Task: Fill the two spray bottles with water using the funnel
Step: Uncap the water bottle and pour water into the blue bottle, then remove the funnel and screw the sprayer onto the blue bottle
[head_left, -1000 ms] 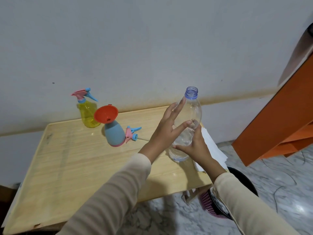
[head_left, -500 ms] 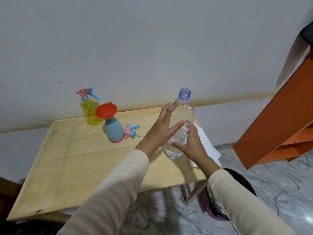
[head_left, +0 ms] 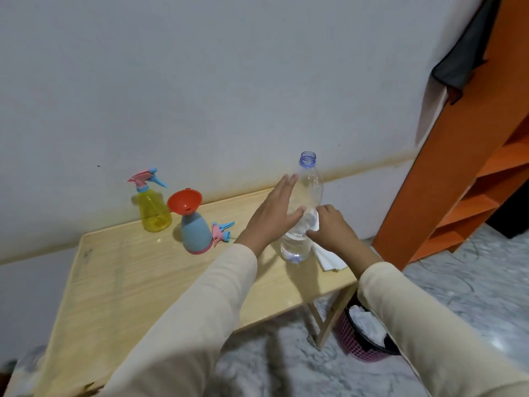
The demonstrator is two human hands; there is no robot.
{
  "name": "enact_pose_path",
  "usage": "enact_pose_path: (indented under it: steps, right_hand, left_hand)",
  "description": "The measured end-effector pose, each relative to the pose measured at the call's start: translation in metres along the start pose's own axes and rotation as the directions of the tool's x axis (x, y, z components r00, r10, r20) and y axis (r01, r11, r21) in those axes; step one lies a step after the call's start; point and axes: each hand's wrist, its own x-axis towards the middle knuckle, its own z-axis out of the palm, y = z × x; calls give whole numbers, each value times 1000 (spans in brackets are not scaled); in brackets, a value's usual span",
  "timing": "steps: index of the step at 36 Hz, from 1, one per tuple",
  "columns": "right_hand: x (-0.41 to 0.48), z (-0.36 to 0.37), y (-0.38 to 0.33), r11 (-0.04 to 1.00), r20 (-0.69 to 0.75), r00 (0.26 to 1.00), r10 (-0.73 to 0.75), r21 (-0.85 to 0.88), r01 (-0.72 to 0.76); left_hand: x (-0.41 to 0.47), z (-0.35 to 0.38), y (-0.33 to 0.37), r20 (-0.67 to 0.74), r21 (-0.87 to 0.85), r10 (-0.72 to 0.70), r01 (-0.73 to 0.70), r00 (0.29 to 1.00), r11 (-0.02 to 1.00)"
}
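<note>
Clear plastic bottle [head_left: 310, 184] upright on wooden table [head_left: 143, 282], left hand [head_left: 273, 217] flat against it, right hand [head_left: 333, 229] curled round its right side

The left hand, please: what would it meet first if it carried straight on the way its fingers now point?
The clear water bottle. The left hand points up and to the right at the bottle's shoulder, and looks very close to it or touching it; depth is unclear from this one view.
</note>
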Motion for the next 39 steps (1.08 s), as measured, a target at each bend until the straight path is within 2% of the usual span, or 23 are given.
enact_pose_path:
  steps: [6,10,15,20,26,30,35,39]
  right_hand:
    - [-23,2,-26,997,14,1000,23,-75,-22]
    - [-28,17,-54,999,-8,1000,-21,-32,21]
    - [-16,43,-96,995,28,995,-98,-1,98]
    - [12,63,-142,977,14,978,-208,44,208]
    - [58,82,-187,934,-17,942,-334,130,333]
    - [86,94,-209,915,-13,925,-379,148,376]
    - [116,115,-223,911,12,929,-370,201,361]
    - [129,133,-223,899,62,928,-367,280,336]
  left_hand:
    - [-30,-32,-24,101,139,-11,-3,995,990]
    - [-56,-58,-52,101,223,-119,94,988,970]
    - [-84,-95,-93,21,275,-267,251,964,928]
    - [-105,-126,-138,-102,231,-337,352,936,907]
    - [-109,-135,-187,-164,224,-474,501,865,836]
    - [-99,-128,-207,-153,163,-531,552,833,818]
    - [-80,-108,-228,-98,69,-619,626,779,777]
    - [-66,-92,-240,-81,-132,-653,641,753,756]
